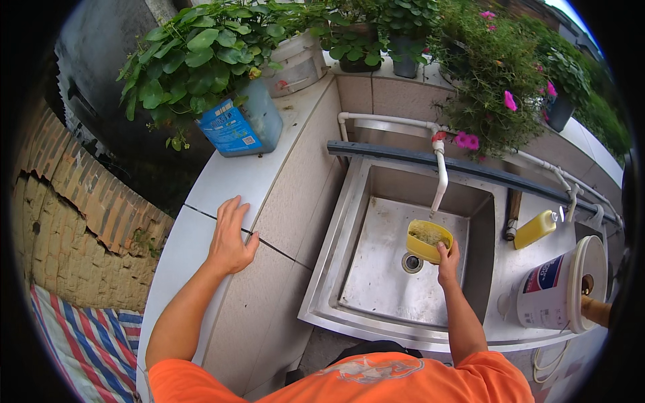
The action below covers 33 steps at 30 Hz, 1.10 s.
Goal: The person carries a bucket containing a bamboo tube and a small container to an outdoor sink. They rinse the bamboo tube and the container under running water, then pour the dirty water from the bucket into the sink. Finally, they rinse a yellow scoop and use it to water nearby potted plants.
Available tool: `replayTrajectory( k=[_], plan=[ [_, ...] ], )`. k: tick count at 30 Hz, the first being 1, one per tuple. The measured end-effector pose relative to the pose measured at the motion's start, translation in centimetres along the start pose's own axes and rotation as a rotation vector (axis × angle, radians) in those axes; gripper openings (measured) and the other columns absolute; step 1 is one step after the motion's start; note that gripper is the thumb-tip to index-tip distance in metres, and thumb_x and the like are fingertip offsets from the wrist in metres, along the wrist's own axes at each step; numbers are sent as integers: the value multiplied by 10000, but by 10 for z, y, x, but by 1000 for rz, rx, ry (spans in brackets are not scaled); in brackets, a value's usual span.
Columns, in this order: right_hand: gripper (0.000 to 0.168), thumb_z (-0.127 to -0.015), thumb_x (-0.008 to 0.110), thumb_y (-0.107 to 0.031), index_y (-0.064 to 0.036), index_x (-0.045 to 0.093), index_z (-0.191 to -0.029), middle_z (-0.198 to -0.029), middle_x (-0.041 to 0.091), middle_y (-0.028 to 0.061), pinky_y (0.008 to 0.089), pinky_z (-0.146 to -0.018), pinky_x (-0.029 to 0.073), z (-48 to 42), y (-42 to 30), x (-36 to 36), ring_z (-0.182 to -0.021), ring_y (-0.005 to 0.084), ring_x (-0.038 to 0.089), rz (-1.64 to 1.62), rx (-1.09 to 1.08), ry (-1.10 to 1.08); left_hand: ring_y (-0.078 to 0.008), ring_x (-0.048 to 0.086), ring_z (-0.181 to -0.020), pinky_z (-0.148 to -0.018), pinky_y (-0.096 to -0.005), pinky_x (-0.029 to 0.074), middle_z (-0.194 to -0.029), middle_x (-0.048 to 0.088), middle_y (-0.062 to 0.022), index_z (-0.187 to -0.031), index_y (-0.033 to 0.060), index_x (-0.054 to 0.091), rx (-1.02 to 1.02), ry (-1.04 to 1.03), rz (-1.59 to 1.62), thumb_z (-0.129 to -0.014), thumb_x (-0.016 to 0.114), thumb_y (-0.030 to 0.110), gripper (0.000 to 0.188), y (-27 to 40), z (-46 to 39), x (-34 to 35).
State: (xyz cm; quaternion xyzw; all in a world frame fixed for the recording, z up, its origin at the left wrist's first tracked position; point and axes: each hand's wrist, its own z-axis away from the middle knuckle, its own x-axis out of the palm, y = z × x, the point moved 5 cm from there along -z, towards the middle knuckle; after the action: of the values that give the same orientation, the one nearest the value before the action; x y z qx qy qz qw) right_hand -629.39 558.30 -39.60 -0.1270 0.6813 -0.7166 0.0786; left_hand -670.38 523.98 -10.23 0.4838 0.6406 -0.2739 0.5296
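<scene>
My right hand [448, 259] grips the near right edge of a yellow plastic container [426, 248], which is tilted over the stainless steel sink [373, 252]. Something greenish-brown and fibrous-looking [428, 233] lies inside it; I cannot tell exactly what. Just above the container is the mouth of a white plastic tap [441, 181] with a red handle [439, 136]. The drain [412, 263] shows just below the container in the picture. My left hand [233, 239] rests on the white tiled ledge [201, 221] left of the sink, fingers apart and holding nothing.
Potted plants [201, 65] line the ledges, one in a cut blue-labelled plastic jug [247, 123]. A dark metal bar [383, 152] spans behind the sink. Right of the basin are a yellow squeeze bottle [535, 229], a wooden-handled tool [513, 214] and a white bucket [546, 287].
</scene>
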Motion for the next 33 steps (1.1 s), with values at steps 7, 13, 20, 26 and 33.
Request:
replayTrajectory(
  k=[7, 13, 20, 26, 33],
  plan=[
    [415, -939, 703, -259, 24, 619, -1231, -1065, 668, 109, 350, -910, 489, 61, -80, 27, -997, 193, 606, 224, -22, -55, -468, 362, -1425, -1183, -520, 335, -1503, 414, -308, -1348, -88, 498, 14, 31, 20, -829, 718, 81, 589, 0, 3, -2],
    [413, -946, 672, -355, 6, 656, -1146, -1002, 667, 82, 321, -834, 499, 34, -224, 99, -905, 161, 612, 121, 0, -151, -472, 403, -1383, -1153, -526, 367, -1461, 445, -312, -1333, -98, 498, 28, 67, 65, -819, 726, 75, 588, -2, 5, 0],
    [746, -836, 693, -660, -16, 664, -1212, -1024, 689, 128, 410, -643, 602, -117, -400, 241, -895, 257, 735, 403, -207, -306, -493, 442, -1344, -1132, -537, 379, -1434, 475, -324, -1322, -93, 502, 58, 153, 105, -800, 727, 56, 588, -3, 5, -3],
    [760, -806, 651, -635, 39, 743, -1144, -1227, 711, 245, 448, -998, 528, -176, -572, 405, -1215, 355, 664, 954, -759, 167, -507, 393, -1365, -1140, -557, 358, -1435, 437, -343, -1328, -127, 481, 61, 119, 127, -809, 730, 86, 614, -1, 3, -6],
    [303, -912, 616, -308, -126, 785, -1086, -1219, 644, 204, 577, -845, 549, -187, -601, 540, -1189, 380, 541, 1228, -1319, 544, -516, 374, -1382, -1139, -569, 352, -1442, 431, -346, -1325, -134, 485, 5, 91, 139, -815, 729, 105, 614, -8, 8, -6]
  ],
)
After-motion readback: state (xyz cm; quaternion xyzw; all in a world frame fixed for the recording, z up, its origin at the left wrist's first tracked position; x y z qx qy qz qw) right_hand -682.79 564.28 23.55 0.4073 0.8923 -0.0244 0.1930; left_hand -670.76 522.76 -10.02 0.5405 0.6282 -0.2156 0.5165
